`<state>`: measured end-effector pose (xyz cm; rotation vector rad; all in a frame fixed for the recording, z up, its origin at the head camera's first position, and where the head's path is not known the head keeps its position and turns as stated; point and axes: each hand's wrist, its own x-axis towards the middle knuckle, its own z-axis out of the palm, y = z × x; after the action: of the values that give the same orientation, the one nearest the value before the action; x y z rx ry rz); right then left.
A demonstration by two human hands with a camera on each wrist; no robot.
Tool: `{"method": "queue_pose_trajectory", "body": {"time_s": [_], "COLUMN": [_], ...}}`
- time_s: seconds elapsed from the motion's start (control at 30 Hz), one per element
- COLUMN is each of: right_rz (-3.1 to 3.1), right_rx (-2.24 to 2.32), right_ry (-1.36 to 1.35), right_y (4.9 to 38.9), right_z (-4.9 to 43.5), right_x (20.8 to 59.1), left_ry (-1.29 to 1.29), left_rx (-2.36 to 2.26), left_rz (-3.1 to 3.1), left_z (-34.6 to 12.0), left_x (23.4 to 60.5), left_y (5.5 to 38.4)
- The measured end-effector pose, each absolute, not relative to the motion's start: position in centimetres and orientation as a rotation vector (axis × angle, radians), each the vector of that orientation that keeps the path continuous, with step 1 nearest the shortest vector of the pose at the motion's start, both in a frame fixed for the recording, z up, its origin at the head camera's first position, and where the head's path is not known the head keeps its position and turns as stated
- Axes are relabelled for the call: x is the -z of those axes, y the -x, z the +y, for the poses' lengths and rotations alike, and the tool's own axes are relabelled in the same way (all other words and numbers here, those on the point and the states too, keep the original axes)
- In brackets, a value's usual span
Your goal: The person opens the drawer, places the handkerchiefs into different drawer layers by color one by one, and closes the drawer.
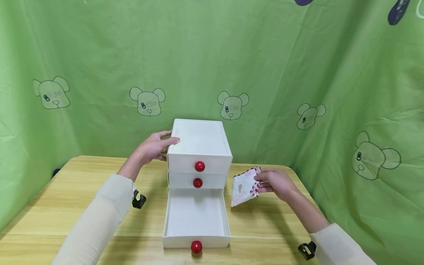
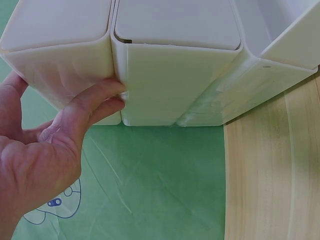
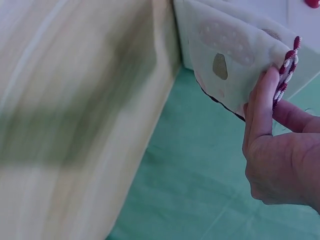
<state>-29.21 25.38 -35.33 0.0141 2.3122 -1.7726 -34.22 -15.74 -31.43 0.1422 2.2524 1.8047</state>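
Note:
A white three-drawer cabinet (image 1: 200, 138) with red ball knobs stands mid-table. Its bottom drawer (image 1: 195, 217) is pulled out and holds nothing visible; the upper two are closed. My left hand (image 1: 153, 147) grips the cabinet's upper left side, thumb on the top edge, fingers against the side wall in the left wrist view. To the right of the cabinet, my right hand (image 1: 275, 182) pinches a folded white cloth (image 1: 243, 186) by its edge, which has dark red and white stitching. The cloth hangs above the table, and a small brownish patch (image 3: 220, 66) shows on it.
The wooden table (image 1: 82, 195) runs beneath everything. Green curtain (image 1: 198, 55) with printed bear heads surrounds its back and sides. A black strap piece (image 1: 138, 199) sits at the left wrist, another (image 1: 307, 250) at the right.

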Motion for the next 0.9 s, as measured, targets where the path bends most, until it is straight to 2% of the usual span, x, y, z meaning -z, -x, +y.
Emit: {"method": "queue_pose_trajectory", "body": {"time_s": [0.5,0.9], "right_rz": [2.312,2.245], "right_rx": [1.710,1.679], "right_ry": [0.089,0.189], "right_y": [26.3,24.7], "right_z": [22.5,20.3], "right_x": [31.6,31.2], "left_ry": [-0.136,-0.146], "left_rx": [-1.809,-1.803], "left_rz": [2.248,2.243], "left_z": [-15.8,-15.7], "left_x": [31.3,31.3], "left_y": [34.3,34.2]}}
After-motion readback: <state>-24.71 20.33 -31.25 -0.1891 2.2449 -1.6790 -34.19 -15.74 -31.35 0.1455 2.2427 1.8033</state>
